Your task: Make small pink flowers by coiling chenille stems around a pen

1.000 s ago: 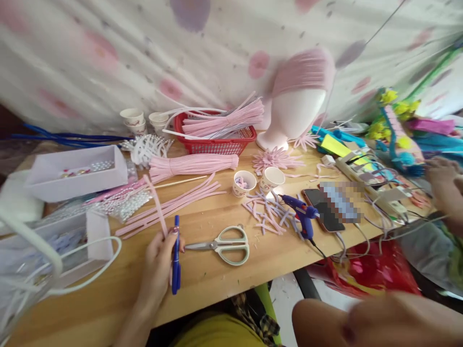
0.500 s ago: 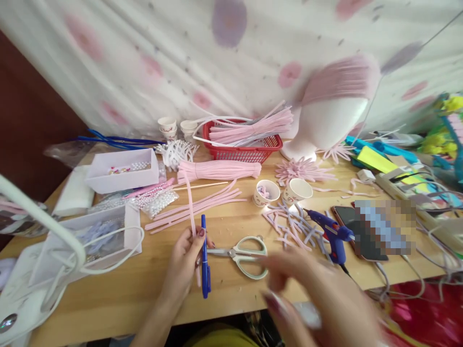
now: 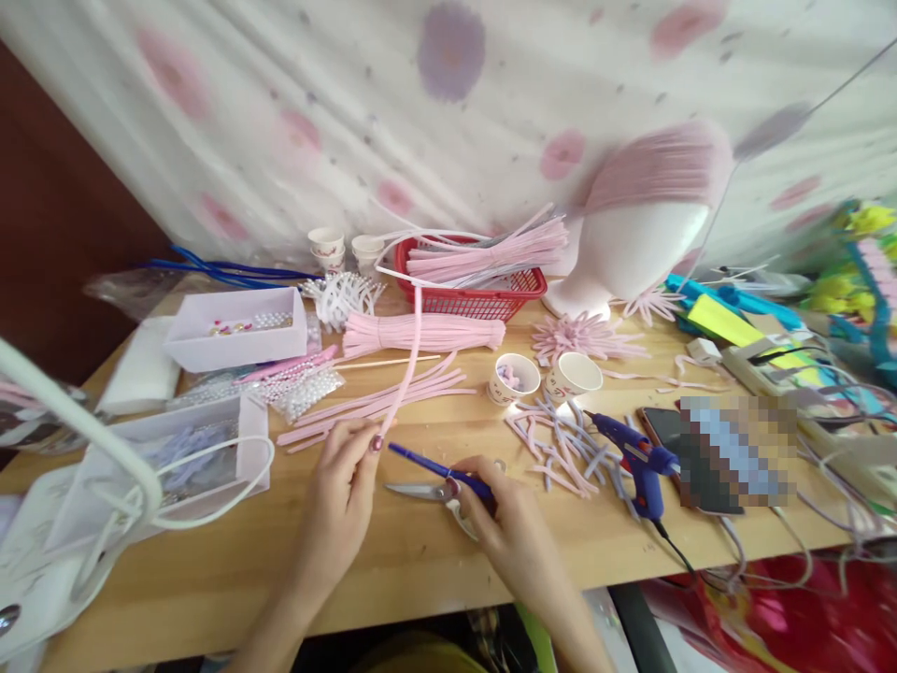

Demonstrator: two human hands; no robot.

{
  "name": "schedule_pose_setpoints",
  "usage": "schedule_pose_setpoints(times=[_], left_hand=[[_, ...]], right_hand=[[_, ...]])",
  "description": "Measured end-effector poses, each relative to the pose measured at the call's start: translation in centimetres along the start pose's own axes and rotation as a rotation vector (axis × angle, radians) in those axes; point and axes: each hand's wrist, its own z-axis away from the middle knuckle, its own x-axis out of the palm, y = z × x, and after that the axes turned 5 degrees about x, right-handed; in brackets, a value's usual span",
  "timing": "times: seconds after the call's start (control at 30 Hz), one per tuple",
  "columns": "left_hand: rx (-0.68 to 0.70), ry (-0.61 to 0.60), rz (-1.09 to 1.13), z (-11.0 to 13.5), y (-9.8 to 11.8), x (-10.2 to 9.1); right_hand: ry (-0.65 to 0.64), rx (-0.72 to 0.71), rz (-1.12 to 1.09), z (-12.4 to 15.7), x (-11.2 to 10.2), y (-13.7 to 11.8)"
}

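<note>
My left hand [image 3: 343, 491] pinches the lower end of a pink pipe cleaner [image 3: 408, 365] that curves up and away over the table. My right hand [image 3: 501, 523] grips a blue pen [image 3: 431, 465] by one end; the pen points left toward my left fingers. Under my right hand lie scissors [image 3: 420, 490] with pale green handles, partly covered. Loose pink pipe cleaners [image 3: 382, 400] lie just beyond my left hand on the wooden table [image 3: 406, 561].
A red basket [image 3: 476, 297] of pink stems, a white head form [image 3: 634, 248], two paper cups [image 3: 543, 376], cut purple bits [image 3: 561, 439], a blue glue gun [image 3: 634, 458] and a phone sit behind and right. White boxes [image 3: 238, 327] and beads stand left.
My right hand came in from the lower right and took the blue pen out of my left hand. My left hand kept the pink pipe cleaner, which now leans right.
</note>
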Motion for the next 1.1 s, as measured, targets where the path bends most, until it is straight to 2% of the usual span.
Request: schedule_pose_setpoints(times=[0.07, 0.13, 0.2, 0.37, 0.47, 0.5, 0.57, 0.63, 0.7, 0.77, 0.83, 0.87, 0.93, 1.1], left_hand=[[0.072, -0.1, -0.099, 0.1, 0.0, -0.6], [0.045, -0.233, -0.075, 0.5, 0.1, -0.6], [-0.01, -0.304, -0.007, 1.0, 0.1, -0.3], [-0.025, -0.168, 0.076, 1.3, -0.4, 0.3], [-0.041, -0.196, 0.105, 1.0, -0.7, -0.4], [-0.053, -0.221, 0.112, 0.9, -0.7, -0.7], [-0.078, -0.254, 0.114, 0.8, -0.5, -1.3], [-0.076, -0.309, 0.107, 0.8, -0.1, -1.7], [-0.029, -0.427, 0.118, 0.7, 0.5, -1.9], [0.029, -0.56, 0.161, 0.6, 1.1, -2.0], [0.054, -0.615, 0.201, 0.5, 1.4, -2.2], [0.047, -0.612, 0.212, 0.5, 1.5, -2.4], [0.011, -0.579, 0.231, 0.5, 1.6, -2.7], [-0.232, -0.416, 0.369, 1.2, 0.8, -3.2]], right_hand=[[-0.056, -0.062, 0.031, -0.5, -1.1, -0.4], [-0.066, -0.138, -0.014, -0.6, -1.5, -0.7], [-0.026, -0.19, -0.081, -0.6, -1.1, -0.8], [0.028, -0.15, -0.23, 0.1, 0.9, 0.2], [-0.005, -0.183, -0.136, 0.8, 0.3, 0.5], [0.029, -0.221, -0.048, 1.0, -0.3, 0.3], [0.254, -0.33, 0.148, 1.4, -1.8, -0.5], [0.379, -0.49, 0.341, 1.4, -3.1, -1.7], [0.307, -0.597, 0.505, 0.9, -3.8, -3.0], [0.118, -0.624, 0.597, 0.1, -3.9, -4.0], [-0.091, -0.595, 0.569, -0.9, -3.6, -4.2], [-0.187, -0.565, 0.512, -1.3, -3.4, -4.1], [-0.299, -0.494, 0.351, -1.9, -2.9, -3.5], [-0.405, -0.361, 0.034, -2.2, -1.9, -1.9]])
